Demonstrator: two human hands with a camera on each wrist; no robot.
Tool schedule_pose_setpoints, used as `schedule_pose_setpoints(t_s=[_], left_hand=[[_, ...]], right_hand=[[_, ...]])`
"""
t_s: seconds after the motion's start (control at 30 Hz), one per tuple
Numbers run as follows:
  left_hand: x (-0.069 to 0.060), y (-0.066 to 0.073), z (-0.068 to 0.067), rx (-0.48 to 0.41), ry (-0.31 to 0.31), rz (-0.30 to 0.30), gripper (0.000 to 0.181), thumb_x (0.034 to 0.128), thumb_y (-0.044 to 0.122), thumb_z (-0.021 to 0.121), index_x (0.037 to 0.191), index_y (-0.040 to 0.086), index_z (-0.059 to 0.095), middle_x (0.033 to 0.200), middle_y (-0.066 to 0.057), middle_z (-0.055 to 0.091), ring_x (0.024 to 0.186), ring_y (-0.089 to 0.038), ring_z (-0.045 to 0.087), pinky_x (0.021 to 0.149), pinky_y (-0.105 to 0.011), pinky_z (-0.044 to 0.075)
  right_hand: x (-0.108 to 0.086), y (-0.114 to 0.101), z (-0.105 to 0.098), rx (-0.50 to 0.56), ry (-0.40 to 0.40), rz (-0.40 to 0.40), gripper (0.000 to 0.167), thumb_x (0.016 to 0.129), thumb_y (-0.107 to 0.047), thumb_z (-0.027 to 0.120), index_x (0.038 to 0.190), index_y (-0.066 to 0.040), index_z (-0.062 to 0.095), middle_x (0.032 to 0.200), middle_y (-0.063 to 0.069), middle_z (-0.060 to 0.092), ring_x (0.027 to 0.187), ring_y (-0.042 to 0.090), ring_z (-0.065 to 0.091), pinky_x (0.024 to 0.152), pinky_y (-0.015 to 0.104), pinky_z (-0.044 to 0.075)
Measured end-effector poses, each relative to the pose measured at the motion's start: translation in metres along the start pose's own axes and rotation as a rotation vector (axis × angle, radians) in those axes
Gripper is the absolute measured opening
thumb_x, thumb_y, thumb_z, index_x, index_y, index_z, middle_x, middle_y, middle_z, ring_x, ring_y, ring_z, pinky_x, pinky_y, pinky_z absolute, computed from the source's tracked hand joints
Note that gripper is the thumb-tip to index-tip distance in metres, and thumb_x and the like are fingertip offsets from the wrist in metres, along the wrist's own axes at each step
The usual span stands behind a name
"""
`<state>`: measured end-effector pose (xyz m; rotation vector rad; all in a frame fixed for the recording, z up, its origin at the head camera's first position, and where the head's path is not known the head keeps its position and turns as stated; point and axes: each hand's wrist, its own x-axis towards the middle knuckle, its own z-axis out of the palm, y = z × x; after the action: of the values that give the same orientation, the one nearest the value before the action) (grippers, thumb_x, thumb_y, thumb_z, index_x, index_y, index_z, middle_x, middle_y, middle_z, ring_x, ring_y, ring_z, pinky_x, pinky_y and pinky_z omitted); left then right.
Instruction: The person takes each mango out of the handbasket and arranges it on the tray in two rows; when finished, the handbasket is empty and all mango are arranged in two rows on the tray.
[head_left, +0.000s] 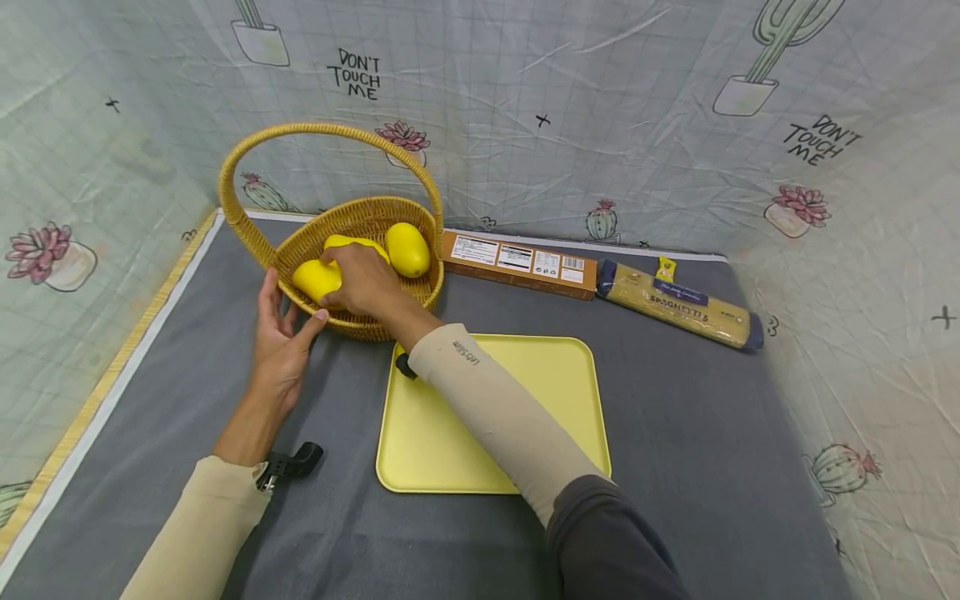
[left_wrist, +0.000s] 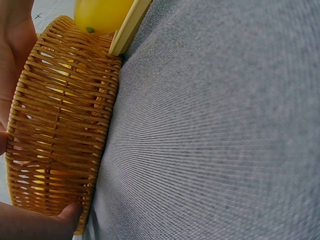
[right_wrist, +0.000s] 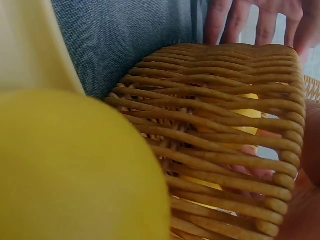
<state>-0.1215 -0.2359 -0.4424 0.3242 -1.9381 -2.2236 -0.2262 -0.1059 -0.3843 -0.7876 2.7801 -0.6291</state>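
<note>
A yellow wicker basket (head_left: 360, 329) with a tall hoop handle holds several yellow mangoes. My right hand (head_left: 367, 279) reaches over the near rim, its fingers and thumb curled round a mango (head_left: 311, 279) at the left of the basket. Another mango (head_left: 408, 250) lies at the right inside, and one (head_left: 356, 242) shows partly behind the hand. My left hand (head_left: 281, 350) rests against the basket's left near side, fingers extended; its thumb (left_wrist: 70, 215) touches the weave. A further mango (left_wrist: 102, 15) is beside the tray's edge in the left wrist view, hidden under my forearm from above.
A pale yellow tray (head_left: 555, 400) lies in front of the basket, under my right forearm. Behind it are a long brown box (head_left: 517, 264), a spaghetti pack (head_left: 678, 304) and a small yellow packet (head_left: 665, 268). Patterned cloth walls enclose the grey tabletop.
</note>
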Motion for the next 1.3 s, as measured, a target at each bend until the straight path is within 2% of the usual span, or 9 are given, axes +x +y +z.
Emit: schedule_pose_setpoints(t_s=[0.2,0.6,0.97,1.3], left_hand=[[0.0,0.0,0.001,0.001,0.004,-0.004,0.102,0.0992,0.003,0.072,0.171,0.037,0.009,0.18,0.008,0.0,0.167,-0.027,0.008,0.132,-0.046,0.025],[-0.001,0.001,0.002,0.015,0.012,-0.01,0.102,0.0997,0.001,0.071,0.171,0.038,0.008,0.18,0.008,-0.001,0.167,-0.026,0.008,0.132,-0.048,0.025],[-0.001,0.0,0.001,0.016,0.008,-0.01,0.102,0.0996,0.005,0.072,0.171,0.039,0.008,0.18,0.008,-0.001,0.168,-0.026,0.007,0.133,-0.046,0.025],[0.001,0.0,0.0,0.02,0.01,-0.004,0.103,0.0993,0.002,0.072,0.171,0.038,0.008,0.18,0.008,0.0,0.168,-0.026,0.009,0.132,-0.045,0.026]], right_hand=[[-0.002,-0.001,0.003,-0.004,0.005,-0.001,0.063,0.092,-0.036,0.086,0.149,-0.026,0.062,0.147,-0.01,0.064,0.134,0.011,0.059,0.108,0.024,0.049],[-0.008,0.003,0.002,-0.007,0.003,-0.03,0.062,0.093,-0.037,0.084,0.15,-0.024,0.062,0.148,-0.007,0.064,0.136,0.012,0.059,0.11,0.025,0.049],[-0.023,0.008,-0.014,0.058,0.046,-0.053,0.064,0.092,-0.038,0.084,0.15,-0.02,0.062,0.146,-0.002,0.066,0.134,0.014,0.06,0.112,0.028,0.048],[-0.039,0.014,-0.023,0.154,0.082,-0.08,0.063,0.093,-0.033,0.084,0.15,-0.018,0.062,0.143,0.001,0.067,0.13,0.016,0.061,0.107,0.028,0.049]])
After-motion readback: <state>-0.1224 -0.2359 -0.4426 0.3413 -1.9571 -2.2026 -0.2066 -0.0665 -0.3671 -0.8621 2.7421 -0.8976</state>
